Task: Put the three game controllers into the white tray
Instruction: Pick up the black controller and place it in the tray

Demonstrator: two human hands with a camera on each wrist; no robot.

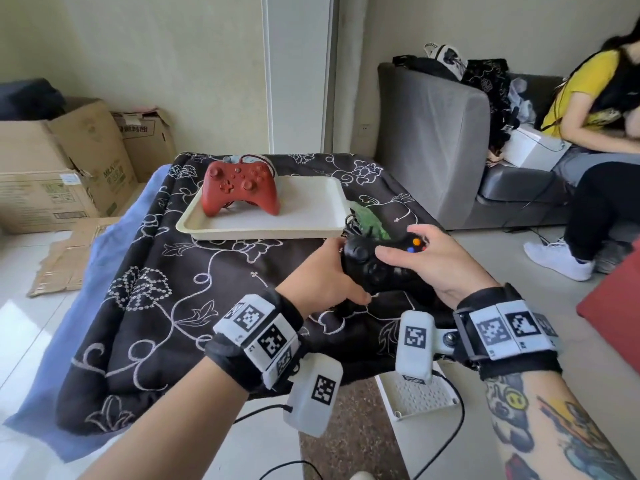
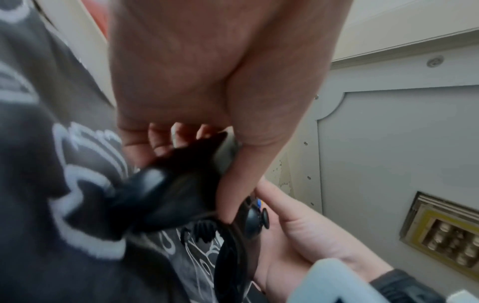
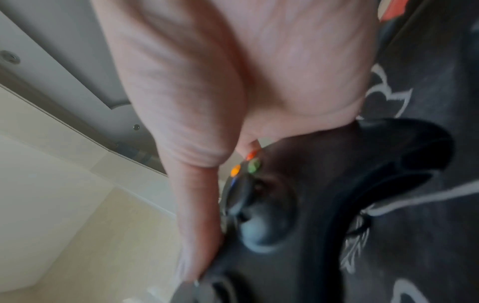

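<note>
Black plastic game controller (image 1: 377, 268), long axis crosswise, gripped at both ends by left hand (image 1: 322, 278) and right hand (image 1: 436, 261); shallow white rectangular tray (image 1: 304, 223) at eleven o'clock, left hand nearer.

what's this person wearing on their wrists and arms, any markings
Both forearms are bare, no sleeves. Each wrist has a black strap carrying white blocks printed with black square tag markers: left band, right band. A white tagged pod hangs off each band. The right forearm bears colourful tattoos. A black cable trails below.

Right hand (image 3: 233, 82) holds the black controller (image 3: 311, 205) over patterned cloth (image 3: 427, 71).
</note>
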